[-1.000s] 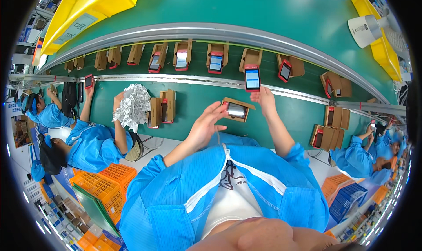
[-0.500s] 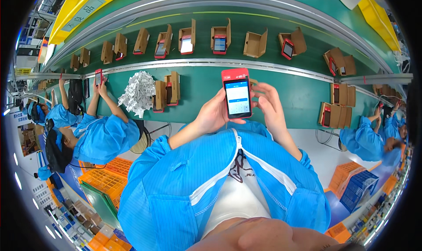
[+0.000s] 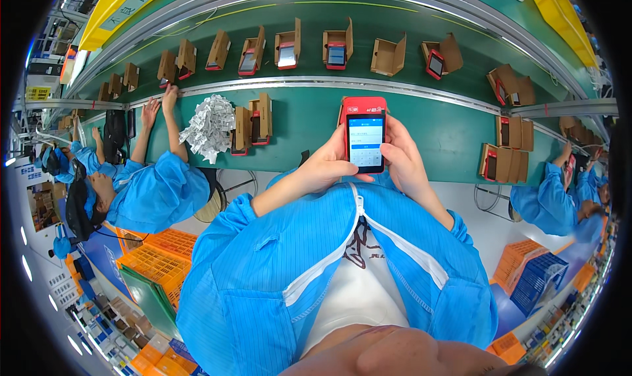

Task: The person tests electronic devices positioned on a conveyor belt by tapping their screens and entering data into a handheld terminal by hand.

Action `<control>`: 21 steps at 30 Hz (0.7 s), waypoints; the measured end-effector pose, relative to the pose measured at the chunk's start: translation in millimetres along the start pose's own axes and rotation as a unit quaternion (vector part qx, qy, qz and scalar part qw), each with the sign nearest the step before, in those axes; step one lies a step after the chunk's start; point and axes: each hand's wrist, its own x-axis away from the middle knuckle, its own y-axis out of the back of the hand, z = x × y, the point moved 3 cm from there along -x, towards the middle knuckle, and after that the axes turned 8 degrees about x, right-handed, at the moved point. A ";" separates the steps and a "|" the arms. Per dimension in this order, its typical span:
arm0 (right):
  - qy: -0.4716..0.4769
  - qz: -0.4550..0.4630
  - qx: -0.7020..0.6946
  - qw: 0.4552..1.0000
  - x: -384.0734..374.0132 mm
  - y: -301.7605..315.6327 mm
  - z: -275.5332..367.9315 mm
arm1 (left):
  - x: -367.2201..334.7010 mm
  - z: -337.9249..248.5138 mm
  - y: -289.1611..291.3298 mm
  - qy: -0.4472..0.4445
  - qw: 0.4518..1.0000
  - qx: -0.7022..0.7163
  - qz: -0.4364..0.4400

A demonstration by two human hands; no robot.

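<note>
A red handheld payment terminal [image 3: 366, 139] stands in front of my chest, its lit screen showing a keypad and a blue bar. My left hand [image 3: 329, 164] grips its left side, the thumb near the lower left corner. Round the right edge wraps my right hand [image 3: 405, 157], its thumb resting at the screen's right side. The fingers behind the terminal are hidden. To the left on the green bench [image 3: 296, 122], two cardboard boxes [image 3: 262, 120] with red terminals stand beside a heap of crumpled printed paper slips [image 3: 209, 127].
Beyond a metal rail [image 3: 309, 82], a green conveyor [image 3: 230, 30] carries a row of open boxes, several holding terminals. More open boxes [image 3: 505, 164] stand on the bench at right. A co-worker's hands [image 3: 158, 106] reach toward the conveyor at left. Orange crates [image 3: 158, 261] lie behind.
My right hand has closed onto the terminal's right side, its thumb now at the screen. The terminal has shifted slightly right. The left co-worker's hands no longer hold up a red terminal.
</note>
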 end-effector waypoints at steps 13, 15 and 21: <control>-0.013 -0.065 0.023 0.998 -2.4 -6.9 0.6 | -0.5 0.0 0.3 0.015 0.999 0.013 0.028; -0.015 -0.070 0.029 0.997 -3.8 -7.0 0.7 | -1.0 -0.4 1.9 0.018 0.999 0.015 0.027; -0.029 -0.077 0.057 0.995 -7.4 -5.2 2.3 | -5.7 -0.7 3.2 0.011 0.999 0.018 0.026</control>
